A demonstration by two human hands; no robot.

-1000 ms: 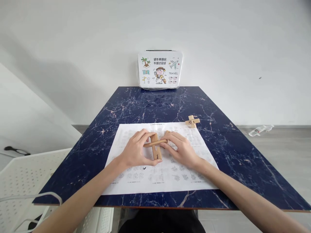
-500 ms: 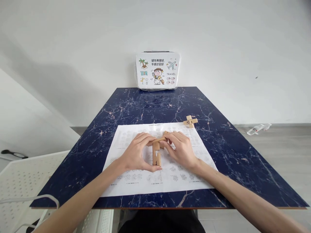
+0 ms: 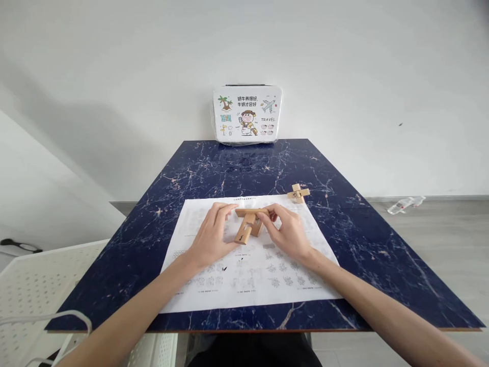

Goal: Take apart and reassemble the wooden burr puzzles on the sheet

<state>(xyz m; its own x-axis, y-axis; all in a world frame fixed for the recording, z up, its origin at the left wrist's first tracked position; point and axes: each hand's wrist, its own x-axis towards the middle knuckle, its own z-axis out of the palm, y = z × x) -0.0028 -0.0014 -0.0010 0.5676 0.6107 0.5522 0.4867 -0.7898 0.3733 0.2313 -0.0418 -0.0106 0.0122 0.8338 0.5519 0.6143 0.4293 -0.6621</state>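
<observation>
three light-brown wooden pieces meet over the far half of the printed sheet (image 3: 179, 300). the crossbar (image 3: 248, 211) is a smooth, slim length, roughly parallel to the sheet's far edge. the notched block (image 3: 242, 235) slants from beneath it toward the sheet's near edge, a cutout in its side and a black mark near its end. the third piece (image 3: 257, 229), partly hidden, sits on the block's side toward the sheet's right edge.

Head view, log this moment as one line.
left hand: thumb and fingertips at wooden pieces; right hand: gripping same pieces; printed sheet: under hands, on blue table; wooden cross: at sheet's far right corner
</observation>
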